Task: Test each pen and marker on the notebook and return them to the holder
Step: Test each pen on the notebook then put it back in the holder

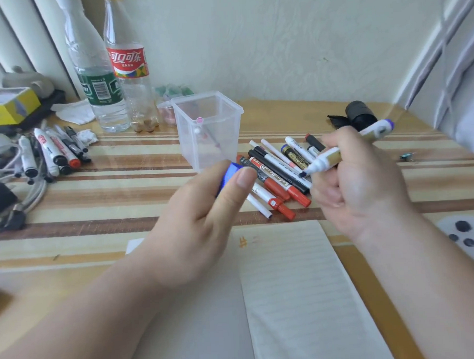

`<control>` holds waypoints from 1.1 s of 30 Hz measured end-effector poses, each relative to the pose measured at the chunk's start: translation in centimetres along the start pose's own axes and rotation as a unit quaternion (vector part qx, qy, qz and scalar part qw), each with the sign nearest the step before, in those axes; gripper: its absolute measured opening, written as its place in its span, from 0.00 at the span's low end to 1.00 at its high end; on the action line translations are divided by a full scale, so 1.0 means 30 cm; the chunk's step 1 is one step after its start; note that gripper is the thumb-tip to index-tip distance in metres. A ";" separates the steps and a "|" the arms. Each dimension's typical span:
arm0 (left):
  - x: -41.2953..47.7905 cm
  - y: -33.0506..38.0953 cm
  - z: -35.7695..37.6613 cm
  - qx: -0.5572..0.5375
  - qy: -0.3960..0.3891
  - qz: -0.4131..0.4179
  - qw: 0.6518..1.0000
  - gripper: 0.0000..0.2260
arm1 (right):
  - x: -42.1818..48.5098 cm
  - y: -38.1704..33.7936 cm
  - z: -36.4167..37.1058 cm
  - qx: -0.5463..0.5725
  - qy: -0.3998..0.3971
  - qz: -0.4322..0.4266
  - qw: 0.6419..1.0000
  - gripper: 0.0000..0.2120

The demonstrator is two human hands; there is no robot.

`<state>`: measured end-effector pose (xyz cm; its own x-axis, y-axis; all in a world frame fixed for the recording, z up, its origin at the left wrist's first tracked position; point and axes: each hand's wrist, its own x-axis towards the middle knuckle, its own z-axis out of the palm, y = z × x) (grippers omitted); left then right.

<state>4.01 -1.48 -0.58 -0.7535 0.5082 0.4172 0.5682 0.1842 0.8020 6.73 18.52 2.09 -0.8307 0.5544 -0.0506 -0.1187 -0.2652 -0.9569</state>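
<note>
While the uncapped marker (328, 159) was gripped by the right hand (366, 192) just beyond the notebook (303, 298) | blue cap (230, 174) was pinched by the left hand (195, 235) | step judged: test stroke pending | next: tip to be lowered onto the page.

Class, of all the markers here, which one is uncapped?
The white marker in the right hand: its blue tip is bare, and the left hand pinches a blue cap. The rest look capped.

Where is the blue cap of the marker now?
In the head view the blue cap is pinched by the left hand, just in front of the clear holder and left of the marker pile.
</note>
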 end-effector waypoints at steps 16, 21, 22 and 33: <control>0.028 -0.056 0.005 0.231 0.018 -0.130 0.964 0.05 | -0.009 0.033 -0.053 -0.219 -0.227 0.040 0.948 0.01; 0.031 -0.071 -0.015 0.280 0.006 -0.160 0.946 0.07 | -0.035 0.025 -0.021 -0.296 -0.260 0.042 0.918 0.06; 0.031 -0.078 -0.016 0.281 0.007 -0.161 0.946 0.07 | -0.040 0.014 -0.010 -0.301 -0.275 0.040 0.912 0.07; 0.031 -0.074 -0.004 -0.040 0.074 -0.101 0.991 0.09 | -0.039 0.078 -0.057 -0.242 -0.295 0.069 0.922 0.04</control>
<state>2.00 -1.53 -1.92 -0.8928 0.3383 0.2973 0.3768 0.1995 0.9045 8.34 18.59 -0.58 -0.9878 -0.0207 -0.1542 0.1489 0.1612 -0.9756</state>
